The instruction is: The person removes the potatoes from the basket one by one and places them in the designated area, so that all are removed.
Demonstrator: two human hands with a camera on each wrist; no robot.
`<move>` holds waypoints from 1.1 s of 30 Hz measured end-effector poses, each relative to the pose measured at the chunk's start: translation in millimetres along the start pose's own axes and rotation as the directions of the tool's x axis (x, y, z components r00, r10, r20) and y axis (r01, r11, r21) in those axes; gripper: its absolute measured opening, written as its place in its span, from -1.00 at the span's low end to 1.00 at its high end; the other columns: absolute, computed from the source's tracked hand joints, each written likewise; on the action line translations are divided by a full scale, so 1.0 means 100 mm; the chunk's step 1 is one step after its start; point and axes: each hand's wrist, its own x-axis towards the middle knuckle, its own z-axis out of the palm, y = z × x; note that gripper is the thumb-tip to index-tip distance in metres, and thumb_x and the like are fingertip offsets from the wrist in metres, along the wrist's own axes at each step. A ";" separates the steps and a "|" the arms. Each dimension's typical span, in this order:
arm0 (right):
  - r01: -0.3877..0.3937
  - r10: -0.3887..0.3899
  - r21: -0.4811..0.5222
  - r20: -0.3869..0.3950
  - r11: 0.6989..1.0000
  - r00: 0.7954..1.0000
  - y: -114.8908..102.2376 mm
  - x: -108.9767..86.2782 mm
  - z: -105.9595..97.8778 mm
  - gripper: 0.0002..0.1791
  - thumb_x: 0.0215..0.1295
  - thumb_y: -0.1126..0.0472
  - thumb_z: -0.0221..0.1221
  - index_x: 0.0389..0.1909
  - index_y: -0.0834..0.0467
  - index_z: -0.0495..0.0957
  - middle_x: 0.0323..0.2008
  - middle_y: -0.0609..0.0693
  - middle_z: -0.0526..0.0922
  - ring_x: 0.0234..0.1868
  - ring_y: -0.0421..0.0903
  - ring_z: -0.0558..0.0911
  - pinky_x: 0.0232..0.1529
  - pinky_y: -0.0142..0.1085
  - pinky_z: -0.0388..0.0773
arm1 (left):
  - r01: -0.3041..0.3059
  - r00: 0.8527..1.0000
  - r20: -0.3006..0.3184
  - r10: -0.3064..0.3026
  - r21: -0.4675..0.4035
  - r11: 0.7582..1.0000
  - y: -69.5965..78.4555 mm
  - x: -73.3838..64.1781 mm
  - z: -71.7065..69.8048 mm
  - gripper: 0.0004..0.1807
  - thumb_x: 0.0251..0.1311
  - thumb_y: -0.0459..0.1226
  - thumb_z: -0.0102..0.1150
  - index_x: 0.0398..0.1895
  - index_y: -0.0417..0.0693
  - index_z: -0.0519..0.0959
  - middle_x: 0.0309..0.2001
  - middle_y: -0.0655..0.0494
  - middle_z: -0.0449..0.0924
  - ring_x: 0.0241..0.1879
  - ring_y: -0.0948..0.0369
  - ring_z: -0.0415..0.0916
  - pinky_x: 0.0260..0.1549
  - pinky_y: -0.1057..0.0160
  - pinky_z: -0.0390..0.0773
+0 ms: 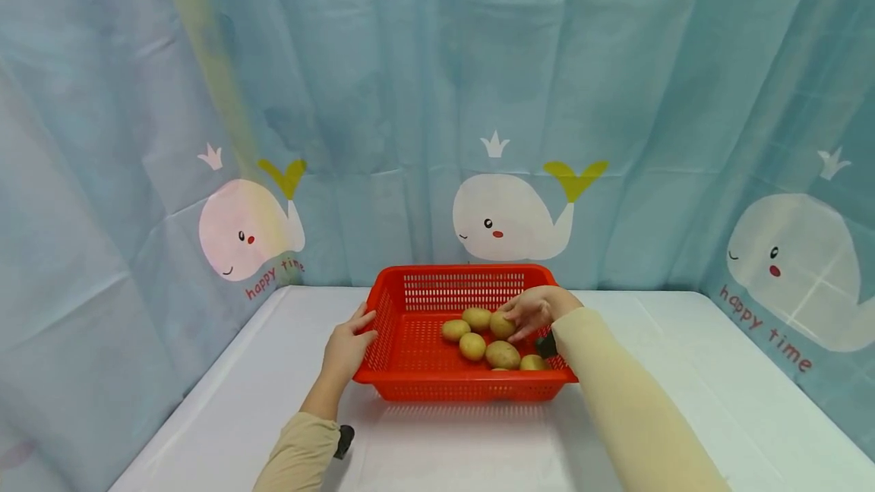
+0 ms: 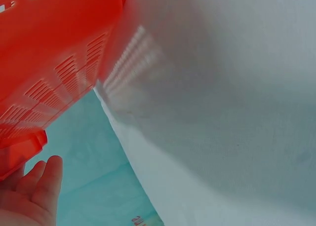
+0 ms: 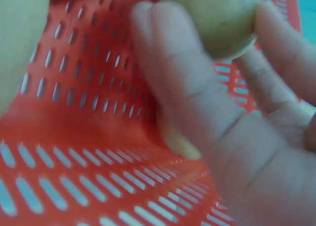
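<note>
One hand [image 1: 535, 310] round a potato [image 1: 502, 327]

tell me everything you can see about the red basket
The basket is bright red, apparently plastic, and roughly rectangular, with rounded corners and a smooth, solid, outward-spreading rim. Rows of narrow slots pierce its walls and floor. It sits upright on the white table, long side toward the person. Several potatoes lie inside, mostly right of centre. The left hand touches its left end; the right hand reaches in over the right side.
</note>
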 end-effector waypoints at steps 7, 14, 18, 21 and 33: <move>0.042 -0.041 0.018 -0.013 0.999 0.999 -0.04 -0.08 -0.03 -0.46 0.50 0.36 -0.12 0.44 0.39 0.09 0.25 0.32 0.29 0.16 0.17 0.40 0.12 -0.02 0.47 | 0.022 1.000 0.003 -0.022 -0.002 1.000 0.00 0.01 0.01 -0.49 0.29 -0.41 0.00 0.33 -0.26 0.38 0.46 0.00 0.13 0.44 -0.12 0.01 0.26 -0.16 0.21; 0.121 -0.118 0.059 -0.049 0.991 0.992 -0.07 -0.20 -0.05 -0.48 0.48 0.36 -0.09 0.41 0.39 0.15 0.09 0.27 0.42 0.01 0.16 0.53 0.12 -0.02 0.47 | 0.018 1.000 0.008 -0.018 -0.026 0.999 0.00 0.01 0.00 -0.49 0.29 -0.43 0.00 0.33 -0.29 0.37 0.46 -0.03 0.13 0.43 -0.12 0.02 0.23 -0.14 0.25; 0.140 -0.136 0.065 -0.063 0.988 0.989 -0.12 -0.26 -0.06 -0.50 0.50 0.35 -0.12 0.40 0.38 0.17 0.03 0.25 0.43 -0.08 0.13 0.55 0.09 -0.06 0.51 | 0.010 1.000 0.017 -0.010 -0.049 0.999 -0.02 0.02 -0.01 -0.48 0.27 -0.44 -0.01 0.33 -0.32 0.35 0.46 -0.05 0.11 0.44 -0.13 -0.03 0.30 -0.16 0.12; 0.139 -0.136 0.055 -0.055 0.989 0.989 -0.15 -0.31 -0.06 -0.52 0.52 0.32 -0.15 0.39 0.36 0.16 -0.01 0.24 0.44 -0.12 0.11 0.57 0.02 -0.14 0.56 | 0.006 1.000 0.027 -0.004 -0.061 0.998 -0.04 0.02 -0.02 -0.47 0.26 -0.45 -0.01 0.33 -0.34 0.34 0.46 -0.06 0.10 0.45 -0.13 -0.05 0.32 -0.16 0.06; 0.148 -0.147 0.013 -0.069 0.989 0.987 -0.21 -0.44 -0.07 -0.51 0.53 0.29 -0.14 0.41 0.34 0.16 -0.02 0.21 0.44 -0.05 0.11 0.55 -0.02 -0.15 0.57 | 0.030 0.994 0.105 -0.023 -0.062 0.998 0.03 0.08 -0.10 -0.48 0.33 -0.38 0.02 0.34 -0.37 0.31 0.48 -0.09 0.02 0.46 -0.17 -0.11 0.26 -0.15 0.20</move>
